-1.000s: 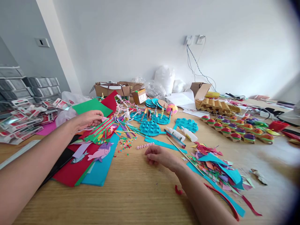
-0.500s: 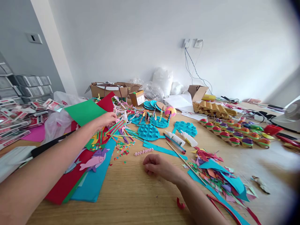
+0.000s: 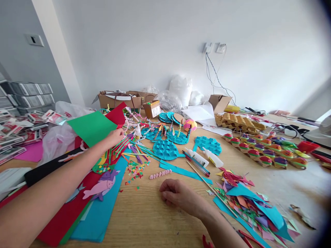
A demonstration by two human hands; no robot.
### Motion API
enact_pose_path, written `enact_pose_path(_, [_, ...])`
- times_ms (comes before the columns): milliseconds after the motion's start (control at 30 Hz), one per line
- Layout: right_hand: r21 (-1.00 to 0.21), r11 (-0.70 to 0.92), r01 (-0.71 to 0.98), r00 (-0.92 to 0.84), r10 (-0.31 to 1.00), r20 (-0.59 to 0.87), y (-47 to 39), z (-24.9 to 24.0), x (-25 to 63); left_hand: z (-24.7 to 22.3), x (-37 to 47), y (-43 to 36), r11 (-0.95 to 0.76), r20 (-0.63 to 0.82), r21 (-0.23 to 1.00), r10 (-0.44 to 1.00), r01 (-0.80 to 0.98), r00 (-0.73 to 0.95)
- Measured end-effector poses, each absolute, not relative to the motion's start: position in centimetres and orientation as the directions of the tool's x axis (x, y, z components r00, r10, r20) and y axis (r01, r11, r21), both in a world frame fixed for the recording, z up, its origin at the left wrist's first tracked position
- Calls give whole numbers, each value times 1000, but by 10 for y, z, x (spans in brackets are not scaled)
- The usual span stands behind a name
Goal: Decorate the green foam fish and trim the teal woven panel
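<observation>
My left hand [image 3: 115, 137] reaches out over a heap of coloured paper strips [image 3: 123, 146] and pipe cleaners, its fingers curled down; what they grip, if anything, is hidden. My right hand [image 3: 178, 197] rests on the bare wood with fingers loosely curled and nothing visible in it. Just beyond its knuckles lies a pink twisted pipe cleaner [image 3: 160, 174]. Tiny paper bits [image 3: 138, 168] are scattered between the two hands. Paper fish [image 3: 99, 187], pink and purple, lie on red and blue sheets under my left forearm.
Glue bottles [image 3: 198, 158], pens and a wooden stick [image 3: 212, 189] lie right of centre. Blue egg-carton pieces [image 3: 165, 150] stand farther back. Paper scraps [image 3: 248, 196] and a painted egg carton [image 3: 266, 150] are at the right; cardboard boxes [image 3: 120, 100] line the wall.
My left hand has shifted slightly left and down over the strips. The right hand stays curled on the table. The view has moved slightly, and red-handled scissors show more at the bottom right.
</observation>
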State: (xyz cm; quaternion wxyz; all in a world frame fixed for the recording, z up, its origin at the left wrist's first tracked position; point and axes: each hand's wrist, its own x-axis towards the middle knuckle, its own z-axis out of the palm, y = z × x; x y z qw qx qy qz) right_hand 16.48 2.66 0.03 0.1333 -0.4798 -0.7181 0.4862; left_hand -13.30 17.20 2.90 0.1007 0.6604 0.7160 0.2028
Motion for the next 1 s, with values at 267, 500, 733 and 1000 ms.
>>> enact_pose_path(267, [-812, 90, 576, -505, 820, -268, 26, 3, 166, 21, -131, 177, 57, 167, 230, 981, 971, -97])
enact_pose_path(500, [-813, 75, 577, -500, 819, -280, 26, 2, 165, 17, -141, 179, 42, 206, 161, 976, 986, -75])
enact_pose_path(733, [-824, 96, 558, -510, 823, -249, 29, -3, 165, 18, -142, 177, -25, 179, 130, 984, 991, 1])
enact_pose_path(1000, [-821, 88, 564, -498, 829, -253, 27, -4, 164, 24, -160, 171, -92, 304, 81, 950, 993, 63])
